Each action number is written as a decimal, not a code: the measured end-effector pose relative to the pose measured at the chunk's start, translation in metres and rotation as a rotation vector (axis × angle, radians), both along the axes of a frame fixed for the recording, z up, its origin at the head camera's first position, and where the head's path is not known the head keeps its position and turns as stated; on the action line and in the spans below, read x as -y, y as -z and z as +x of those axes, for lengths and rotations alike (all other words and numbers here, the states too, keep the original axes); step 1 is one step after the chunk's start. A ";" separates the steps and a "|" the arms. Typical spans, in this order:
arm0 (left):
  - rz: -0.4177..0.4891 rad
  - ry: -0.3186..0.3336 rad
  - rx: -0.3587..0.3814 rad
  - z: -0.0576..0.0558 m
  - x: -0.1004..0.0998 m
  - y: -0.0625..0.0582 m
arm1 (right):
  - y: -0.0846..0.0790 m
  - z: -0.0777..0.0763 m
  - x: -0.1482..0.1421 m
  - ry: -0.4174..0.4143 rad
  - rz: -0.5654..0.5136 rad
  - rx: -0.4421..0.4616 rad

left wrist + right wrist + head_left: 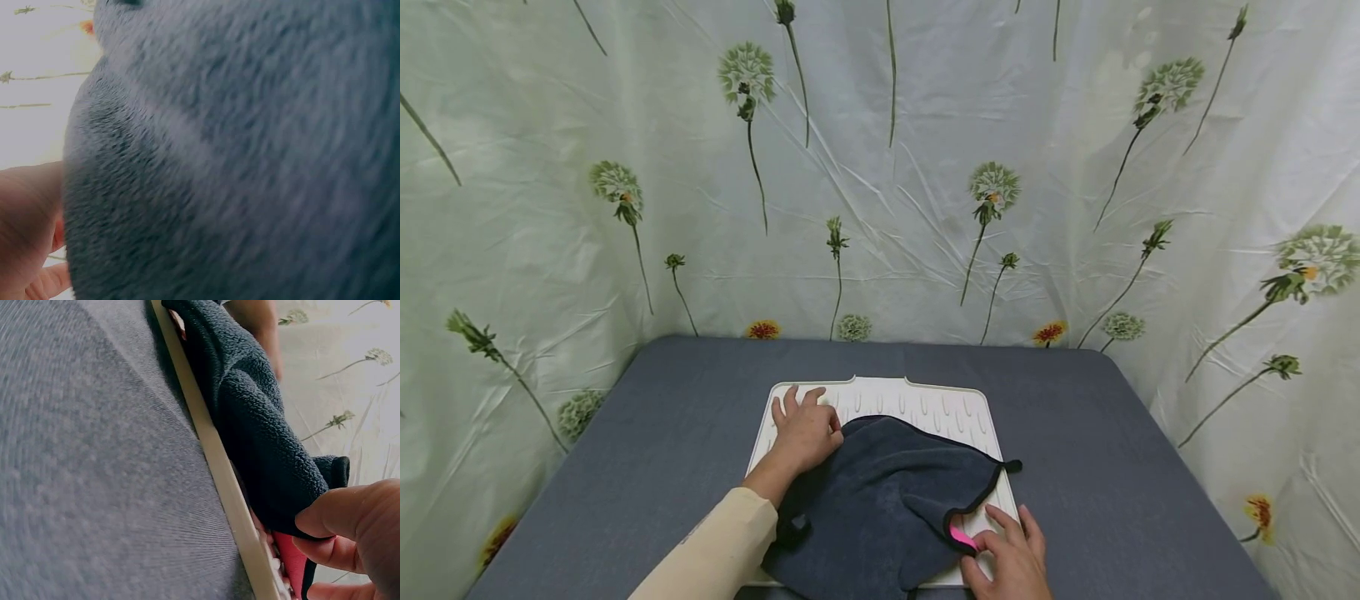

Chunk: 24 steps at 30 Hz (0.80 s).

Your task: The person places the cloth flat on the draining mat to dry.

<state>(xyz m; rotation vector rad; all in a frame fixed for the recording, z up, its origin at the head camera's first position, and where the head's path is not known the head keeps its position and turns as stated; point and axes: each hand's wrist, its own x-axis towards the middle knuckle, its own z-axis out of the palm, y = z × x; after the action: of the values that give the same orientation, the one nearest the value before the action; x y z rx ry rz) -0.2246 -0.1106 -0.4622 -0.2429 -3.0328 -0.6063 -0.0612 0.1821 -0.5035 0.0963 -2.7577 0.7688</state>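
Note:
A dark blue towel [880, 500] with black edging and small black loops lies rumpled over a white ribbed board [966, 412]. At the towel's upper left edge my left hand [808, 433] pinches the cloth between thumb and forefinger, the other fingers spread. Lower right, my right hand [1011, 554] grips the black-edged border. Under that lifted border a bright pink piece [962, 537] peeks out; most of it is hidden. The right wrist view shows the thumb on the towel [269, 444] and the pink piece [289, 556] below. Cloth fills most of the left wrist view.
The board lies on a table with a grey-blue cover [1075, 433]. Behind and at both sides hangs a pale curtain [895, 208] printed with dandelions. The board's raised rim [215, 456] runs beside the towel.

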 end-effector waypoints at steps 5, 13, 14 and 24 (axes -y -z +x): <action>-0.040 -0.027 -0.022 -0.004 0.006 -0.005 | 0.000 0.002 -0.004 0.004 0.005 -0.004; -0.099 -0.069 -0.051 -0.013 0.018 -0.006 | -0.002 0.001 -0.014 0.016 0.010 0.125; -0.102 -0.074 -0.051 -0.014 0.019 -0.007 | -0.002 0.001 -0.014 0.016 0.012 0.127; -0.113 -0.135 -0.050 -0.020 0.032 -0.010 | -0.007 0.002 -0.019 0.037 -0.065 0.235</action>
<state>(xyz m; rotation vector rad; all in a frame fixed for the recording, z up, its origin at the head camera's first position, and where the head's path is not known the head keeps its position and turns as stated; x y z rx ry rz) -0.2444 -0.1421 -0.4526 -0.0551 -3.0068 -0.4141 -0.0588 0.2014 -0.4968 -0.0618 -2.9404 0.9125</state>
